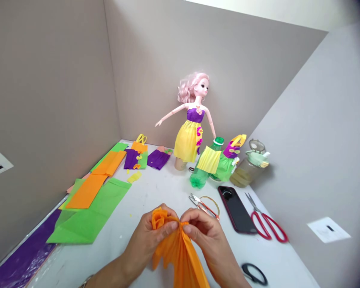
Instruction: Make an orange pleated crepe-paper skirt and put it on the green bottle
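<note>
At the near edge of the white surface (165, 188), 2 hands close together over a gathered orange paper (180, 256). Left hand (148, 244): grip pressed together, thumb and fingers pinching the bunched top of the paper from the left. Right hand (205, 240): grip likewise pressed together, pinching the same gather from the right, its fingers touching those of the other hand. Above the pinch, a small crumpled ruffle of paper; below it, long pleats fanning down past the hands toward the bottom of the view.

Just ahead of the right hand, small scissors (204, 206) with orange handles, and beside them a black phone (237, 210) in a dark red case. Farther right, red scissors (267, 222); near the bottom right, black scissors (253, 274), only the handles clearly in view.

Toward the back, a pink-haired doll (192, 120) in a purple and yellow paper dress, arms held out, before the grey wall (168, 60). Just right of the doll, a green bottle (208, 164) with a yellow paper skirt, then a jar (249, 168) with a green lid, partly filled with liquid. Along the left side, green paper (88, 216), orange strips (87, 191), 2 small purple paper garments (159, 159) (133, 159), and a purple sheet (21, 256) at the surface's edge.
</note>
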`<state>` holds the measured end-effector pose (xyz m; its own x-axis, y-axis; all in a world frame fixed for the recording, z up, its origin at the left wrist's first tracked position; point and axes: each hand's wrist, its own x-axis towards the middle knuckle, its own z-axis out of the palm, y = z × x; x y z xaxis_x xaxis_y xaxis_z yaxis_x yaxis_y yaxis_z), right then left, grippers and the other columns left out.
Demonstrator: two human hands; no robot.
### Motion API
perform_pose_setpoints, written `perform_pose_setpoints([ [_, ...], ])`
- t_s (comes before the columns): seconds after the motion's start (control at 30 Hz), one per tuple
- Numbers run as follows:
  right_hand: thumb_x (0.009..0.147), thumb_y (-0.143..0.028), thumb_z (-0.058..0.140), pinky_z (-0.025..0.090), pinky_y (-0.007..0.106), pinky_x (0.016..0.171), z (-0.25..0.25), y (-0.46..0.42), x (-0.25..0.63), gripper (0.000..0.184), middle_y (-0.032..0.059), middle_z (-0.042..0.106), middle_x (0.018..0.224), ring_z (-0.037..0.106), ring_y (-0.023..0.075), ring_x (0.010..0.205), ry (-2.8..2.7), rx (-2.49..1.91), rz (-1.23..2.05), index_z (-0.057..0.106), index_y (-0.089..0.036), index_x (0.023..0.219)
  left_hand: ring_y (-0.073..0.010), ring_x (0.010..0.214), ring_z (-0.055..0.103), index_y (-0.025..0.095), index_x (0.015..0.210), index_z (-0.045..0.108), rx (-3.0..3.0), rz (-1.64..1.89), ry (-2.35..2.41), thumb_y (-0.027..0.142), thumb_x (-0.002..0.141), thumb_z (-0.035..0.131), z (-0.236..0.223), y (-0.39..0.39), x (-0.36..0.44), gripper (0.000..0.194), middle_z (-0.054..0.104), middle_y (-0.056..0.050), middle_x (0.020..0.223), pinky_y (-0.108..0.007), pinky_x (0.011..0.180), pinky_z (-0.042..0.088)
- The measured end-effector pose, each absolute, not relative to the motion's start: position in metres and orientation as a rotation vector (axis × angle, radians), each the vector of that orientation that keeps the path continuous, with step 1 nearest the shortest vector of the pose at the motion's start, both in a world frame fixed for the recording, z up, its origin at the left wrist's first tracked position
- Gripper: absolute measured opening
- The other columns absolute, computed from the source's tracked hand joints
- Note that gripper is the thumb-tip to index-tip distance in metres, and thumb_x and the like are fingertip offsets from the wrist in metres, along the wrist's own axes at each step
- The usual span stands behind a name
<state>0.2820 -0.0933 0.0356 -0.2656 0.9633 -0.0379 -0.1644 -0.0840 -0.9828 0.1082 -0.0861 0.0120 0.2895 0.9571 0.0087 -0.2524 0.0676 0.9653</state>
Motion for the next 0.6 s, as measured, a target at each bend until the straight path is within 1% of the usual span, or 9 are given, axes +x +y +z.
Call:
perform_pose_setpoints([
  [0.17,0.080,-0.040,0.079,0.043,0.021,0.061,0.0366,-0.0946,0.2779,0.023,-0.0005,0.059,0.072,0.051,0.0121,0.068,-1.243,-0.979,1.487,0.070,-0.019,0.078,-0.0148,0.074,0.049,0.017,0.078,0.062,1.151,1.111,0.837,0.046,0.083,0.072,0.0080,-0.0877,0.1086,0.031,0.052,0.002,0.075,-0.026,0.072,0.041],
  [0.4,0.081,-0.038,0.078,0.044,0.023,0.065,0.0366,-0.0953,0.2760,0.021,0.0004,0.059,0.077,0.052,0.0137,0.072,-1.292,-0.986,1.439,0.070,-0.019,0.078,-0.0143,0.072,0.046,0.017,0.077,0.061,1.195,1.126,0.864,0.045,0.087,0.067,0.0062,-0.0889,0.1087,0.030,0.049,0.003,0.074,-0.028,0.082,0.042],
  [0.5,0.080,-0.039,0.079,0.044,0.024,0.067,0.0348,-0.0961,0.2752,0.021,0.0005,0.060,0.077,0.054,0.0142,0.073,-1.272,-1.005,1.437,0.069,-0.019,0.079,-0.0139,0.072,0.047,0.018,0.077,0.060,1.173,1.132,0.855,0.046,0.086,0.069,0.0056,-0.0881,0.1095,0.031,0.049,0.003,0.073,-0.027,0.079,0.043],
  [0.6,0.080,-0.039,0.079,0.044,0.024,0.067,0.0333,-0.0970,0.2739,0.021,-0.0001,0.061,0.077,0.054,0.0140,0.074,-1.234,-1.004,1.461,0.071,-0.021,0.086,-0.0141,0.073,0.049,0.018,0.076,0.061,1.134,1.143,0.844,0.048,0.083,0.073,0.0056,-0.0878,0.1106,0.033,0.051,0.003,0.074,-0.025,0.074,0.042],
])
